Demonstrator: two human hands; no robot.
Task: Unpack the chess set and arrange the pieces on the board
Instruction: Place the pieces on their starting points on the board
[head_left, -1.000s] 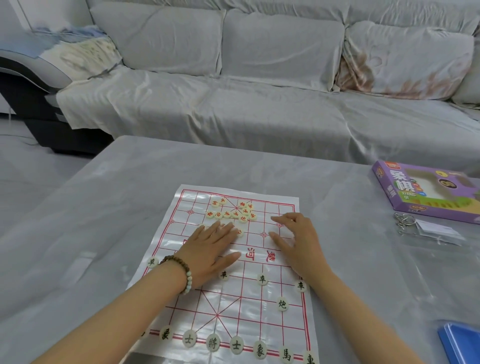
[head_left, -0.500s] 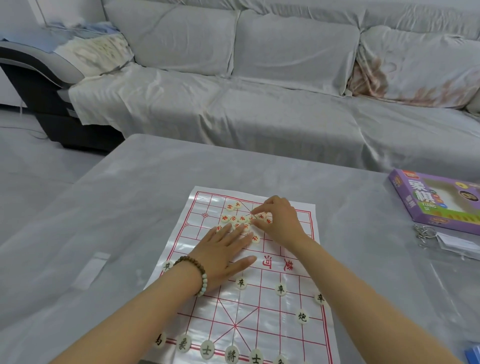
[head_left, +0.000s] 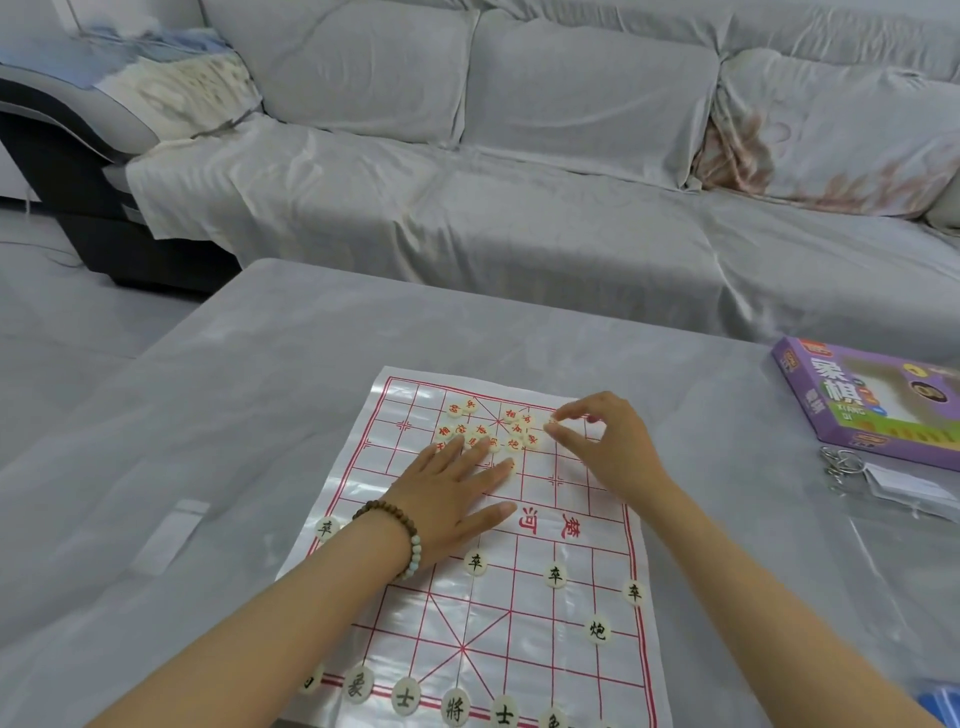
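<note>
Gloss marks the board (head_left: 431, 623) as a thin plastic sheet, spread on the desk (head_left: 249, 426). Red pieces (head_left: 485, 432) lie heaped toward its 12 o'clock end; black pieces (head_left: 555, 575) stand toward 6 o'clock. Our left hand (head_left: 447, 506) lies flat with fingers spread, tips touching the heap's near side. Our right hand (head_left: 613, 447), at 1 o'clock, appears to pinch one red disc (head_left: 549, 427) between thumb and forefinger at the heap's edge. We judge the discs light, hard and smooth — apt to skid on the sheet — so each is best taken by its rim and lifted clear, not dragged. The board looks limp; a flat palm should hold it from creeping.
</note>
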